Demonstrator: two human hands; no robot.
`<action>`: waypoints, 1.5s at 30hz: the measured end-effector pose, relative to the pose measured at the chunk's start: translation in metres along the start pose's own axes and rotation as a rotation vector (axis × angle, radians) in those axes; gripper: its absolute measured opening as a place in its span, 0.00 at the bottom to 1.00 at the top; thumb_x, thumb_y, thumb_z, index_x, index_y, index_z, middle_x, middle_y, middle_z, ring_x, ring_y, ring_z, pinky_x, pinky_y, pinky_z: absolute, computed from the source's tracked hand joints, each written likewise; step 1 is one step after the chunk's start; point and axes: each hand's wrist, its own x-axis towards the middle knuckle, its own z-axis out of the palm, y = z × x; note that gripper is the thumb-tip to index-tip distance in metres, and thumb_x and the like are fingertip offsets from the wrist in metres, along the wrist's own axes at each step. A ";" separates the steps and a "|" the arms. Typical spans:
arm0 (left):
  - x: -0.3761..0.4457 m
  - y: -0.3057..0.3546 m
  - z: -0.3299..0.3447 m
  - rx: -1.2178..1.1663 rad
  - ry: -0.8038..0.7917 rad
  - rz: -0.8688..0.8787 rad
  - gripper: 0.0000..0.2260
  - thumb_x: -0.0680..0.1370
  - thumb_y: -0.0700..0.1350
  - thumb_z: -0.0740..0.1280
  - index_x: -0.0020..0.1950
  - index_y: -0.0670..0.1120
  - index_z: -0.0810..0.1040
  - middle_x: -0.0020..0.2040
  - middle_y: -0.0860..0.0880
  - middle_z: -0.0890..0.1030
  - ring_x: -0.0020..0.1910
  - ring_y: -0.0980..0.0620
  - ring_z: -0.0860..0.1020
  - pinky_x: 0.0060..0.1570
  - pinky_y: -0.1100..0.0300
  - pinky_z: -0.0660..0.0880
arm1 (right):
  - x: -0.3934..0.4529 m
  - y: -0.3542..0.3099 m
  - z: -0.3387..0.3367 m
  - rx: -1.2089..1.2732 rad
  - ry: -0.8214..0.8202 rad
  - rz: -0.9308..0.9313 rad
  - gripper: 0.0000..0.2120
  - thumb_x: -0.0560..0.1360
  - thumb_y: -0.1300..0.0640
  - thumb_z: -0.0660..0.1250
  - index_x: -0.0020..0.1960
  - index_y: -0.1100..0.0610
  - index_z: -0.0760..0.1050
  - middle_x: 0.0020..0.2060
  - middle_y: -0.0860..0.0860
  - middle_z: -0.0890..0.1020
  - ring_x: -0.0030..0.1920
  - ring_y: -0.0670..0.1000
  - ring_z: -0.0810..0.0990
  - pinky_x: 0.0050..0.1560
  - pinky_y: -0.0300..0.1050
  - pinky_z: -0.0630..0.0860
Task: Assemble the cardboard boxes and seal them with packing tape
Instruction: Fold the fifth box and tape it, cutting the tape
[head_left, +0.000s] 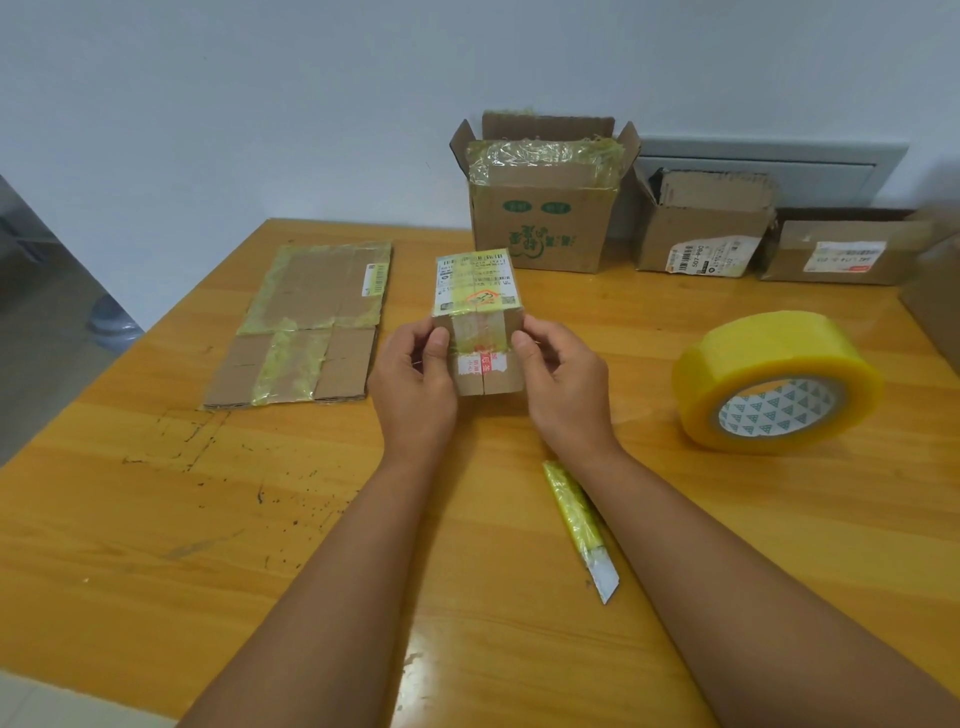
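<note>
Gripping a small taped box (478, 317) from both sides above the wooden surface (156, 519), left hand (415, 379) and right hand (563, 382) curled round its edges, thumbs on the near face. Tape roll (774, 382) lying right, utility knife (582, 525) just beneath the right forearm.

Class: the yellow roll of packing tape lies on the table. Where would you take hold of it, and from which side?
Probably from above, by the roll of packing tape: it lies flat on the table, core hole up, so a grip can span the rim or hook the core. The right hand is nearer.

Left hand (415, 379) and right hand (563, 382) both gripping, thumbs up.
</note>
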 end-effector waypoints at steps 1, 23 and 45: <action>-0.001 0.001 0.001 0.005 -0.018 0.005 0.05 0.80 0.46 0.64 0.53 0.49 0.79 0.48 0.51 0.81 0.47 0.55 0.78 0.47 0.59 0.77 | 0.001 0.000 -0.001 -0.004 0.001 0.002 0.12 0.81 0.55 0.66 0.62 0.58 0.79 0.51 0.48 0.84 0.50 0.43 0.82 0.50 0.46 0.81; -0.001 -0.006 0.001 0.133 -0.227 0.020 0.15 0.77 0.58 0.68 0.47 0.47 0.72 0.45 0.48 0.79 0.44 0.49 0.77 0.39 0.56 0.74 | 0.007 0.009 -0.009 -0.406 -0.140 -0.232 0.17 0.81 0.48 0.59 0.62 0.58 0.76 0.54 0.54 0.80 0.49 0.58 0.80 0.43 0.53 0.77; 0.003 -0.007 -0.008 0.106 -0.216 0.072 0.12 0.78 0.56 0.67 0.47 0.48 0.72 0.44 0.48 0.78 0.43 0.53 0.76 0.39 0.65 0.71 | 0.003 0.006 -0.007 -0.465 -0.165 -0.334 0.17 0.81 0.47 0.59 0.60 0.59 0.75 0.52 0.55 0.80 0.46 0.58 0.80 0.36 0.55 0.78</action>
